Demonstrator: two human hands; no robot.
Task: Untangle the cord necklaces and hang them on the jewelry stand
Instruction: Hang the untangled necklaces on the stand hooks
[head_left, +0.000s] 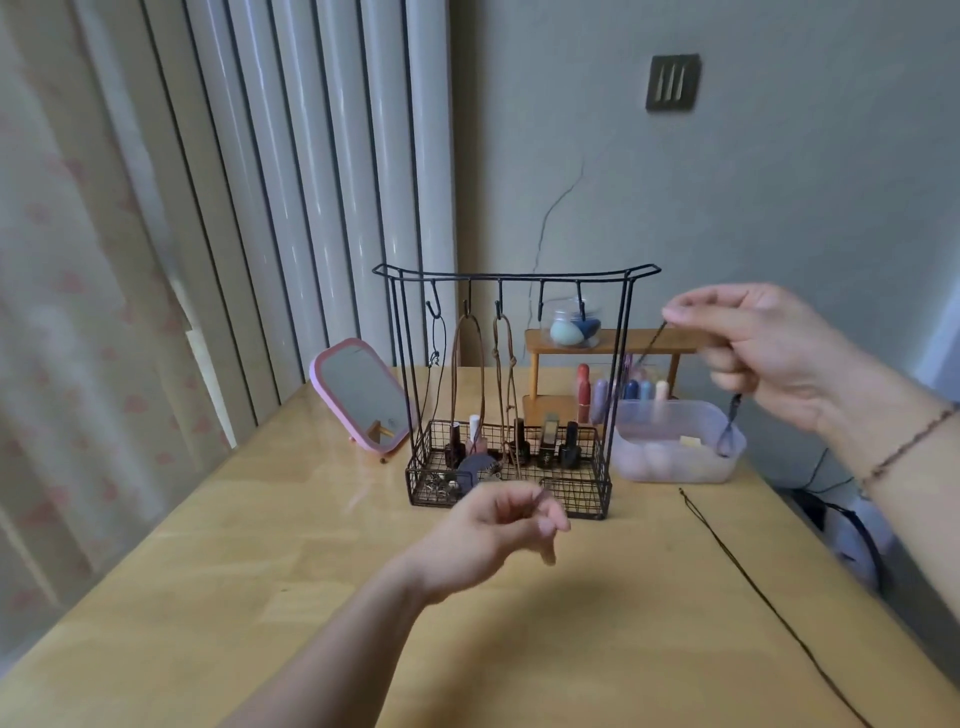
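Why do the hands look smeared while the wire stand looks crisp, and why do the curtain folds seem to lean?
Head view: the left hand and right hand are motion-blurred; the jewelry stand is sharp. The wide-angle lens bends the curtain at the frame's edge. Soft light puts glare on the table and a faint shadow under the left hand.

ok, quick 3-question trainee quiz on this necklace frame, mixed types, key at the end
1. True or false: every hook on the jewelry stand already carries a necklace.
2. Which hand grips a dark cord in the air? A) left B) right C) neither
3. Fill in: another dark cord lies loose on the ____.

Key:
1. False: the three leftmost hooks hold cords, the two rightmost are bare.
2. B: the right hand pinches it beside the stand; the left hand shows blurred, grip unclear.
3. table.
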